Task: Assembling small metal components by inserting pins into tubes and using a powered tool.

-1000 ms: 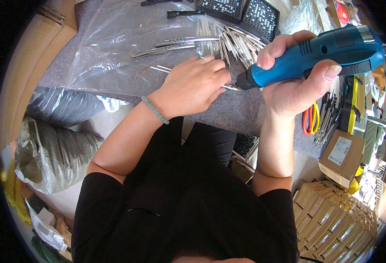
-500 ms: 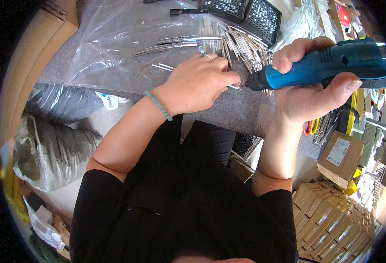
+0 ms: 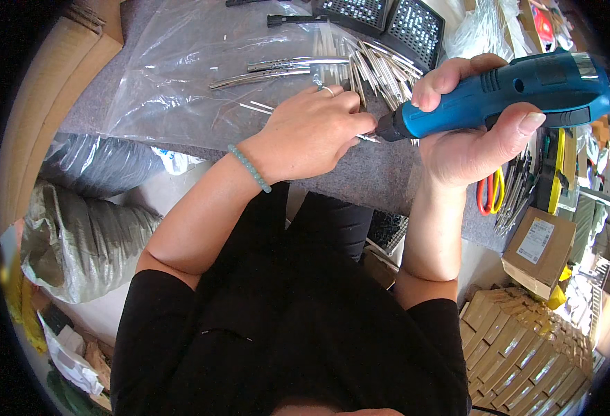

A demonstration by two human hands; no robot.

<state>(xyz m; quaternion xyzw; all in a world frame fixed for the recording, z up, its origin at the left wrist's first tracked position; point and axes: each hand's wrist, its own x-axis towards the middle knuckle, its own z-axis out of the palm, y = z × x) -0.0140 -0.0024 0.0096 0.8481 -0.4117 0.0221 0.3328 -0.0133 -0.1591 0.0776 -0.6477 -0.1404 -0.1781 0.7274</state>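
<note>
Black T-shirt (image 3: 284, 312): fills the bottom of the view, your bare forearms reaching up from it.
Blue power driver (image 3: 502, 96): sits in your right hand (image 3: 461, 156), fingers wrapped round the body, thumb on the near side. Its black nose (image 3: 390, 128) points left, right at your other hand.
Left hand (image 3: 315, 128): pinched narrow on a small silvery piece (image 3: 368, 139) just beside the driver's nose. Your fingers cover most of it, so can't tell if the two actually touch.
Bead bracelet (image 3: 249, 168): pale green, on your left wrist.
Grey mat (image 3: 381, 173): covers the bench under both hands.
Red-and-yellow-handled tool (image 3: 490, 193): lies on the mat to the right, past your right wrist, near a bunch of slim metal tools (image 3: 516, 194).
White sticks (image 3: 256, 107): two thin ones, just left of your left hand, on the clear plastic sheet (image 3: 170, 83).
Curved metal bars (image 3: 277, 66): a shiny pair beyond that hand.
Metal rods (image 3: 381, 69): loose, fanned-out pile next to the bars.
Black trays (image 3: 416, 35): two gridded ones at the back, behind the rods.
</note>
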